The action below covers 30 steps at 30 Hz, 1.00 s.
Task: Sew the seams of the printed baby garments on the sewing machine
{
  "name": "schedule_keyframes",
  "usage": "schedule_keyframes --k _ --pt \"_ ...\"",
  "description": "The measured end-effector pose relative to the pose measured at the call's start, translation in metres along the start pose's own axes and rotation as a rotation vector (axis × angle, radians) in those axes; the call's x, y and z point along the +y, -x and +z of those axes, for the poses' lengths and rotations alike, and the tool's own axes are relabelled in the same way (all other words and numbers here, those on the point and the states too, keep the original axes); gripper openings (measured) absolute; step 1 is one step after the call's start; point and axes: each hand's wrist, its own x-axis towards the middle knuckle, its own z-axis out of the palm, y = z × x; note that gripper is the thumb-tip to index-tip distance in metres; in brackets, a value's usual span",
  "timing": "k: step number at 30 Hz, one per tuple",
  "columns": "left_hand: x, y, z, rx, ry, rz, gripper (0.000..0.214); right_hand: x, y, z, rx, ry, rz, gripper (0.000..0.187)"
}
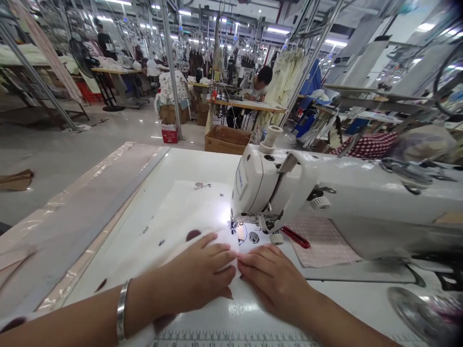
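Clock is centred on the presser foot [233, 227]; 12 points away from the wearer.

1. White table [195, 164]: runs under everything at the station.
2. Sewing machine [340, 193]: white, from 12 round to 3. Lamp lit at the foot.
3. Pale pink panel [90, 202]: 9 o'clock, long, shiny clear film along its edges.
4. Co-worker [258, 84]: 12, well back, bent over another table.
5. Printed cloth [177, 207]: white, small dark motifs, brown dots. Flat on the table, 10 round to 7, its 3 o'clock side right by the foot. Part of it runs under the left arm.
6. Left hand [202, 270]: 7, palm down on the printed cloth, fingers bent at its edge. Can't tell if it grips.
7. Right hand [275, 274]: 5, fingertips together, pinching the cloth edge just beside the left fingers.
8. Checked cloth [325, 243]: pink, 3, flat beneath the machine arm.
9. Ruler strip [231, 337]: 6, near edge.
10. Red tool [297, 237]: 3, across the checked cloth's 9 o'clock edge.
11. Silver bracelet [122, 311]: 8, left wrist.
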Motion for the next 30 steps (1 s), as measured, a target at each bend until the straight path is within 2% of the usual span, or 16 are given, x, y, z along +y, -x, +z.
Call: schedule_keyframes --k 4,8,13,16,22,30 --pt "0.002 0.003 0.0 0.048 0.013 -0.005 0.018 0.0 0.003 0.0 0.017 0.012 -0.031 0.021" --pt "-0.003 -0.001 -0.003 0.015 0.033 -0.002 0.017 0.002 0.002 -0.001 0.0 0.012 -0.012 0.022" --pt "-0.019 -0.01 -0.005 -0.071 0.088 -0.001 0.02 0.011 -0.006 0.003 -0.045 0.049 0.056 0.021" --pt "-0.031 -0.014 -0.003 -0.121 0.104 0.016 0.02 0.015 -0.009 0.008 -0.013 0.129 0.112 0.022" --pt "-0.052 -0.02 -0.002 -0.083 0.033 0.01 0.025 0.019 -0.009 0.013 0.025 0.106 0.175 0.023" --pt "-0.068 -0.03 -0.003 -0.085 0.024 -0.084 0.028 0.021 -0.007 0.016 0.028 0.12 0.197 0.021"
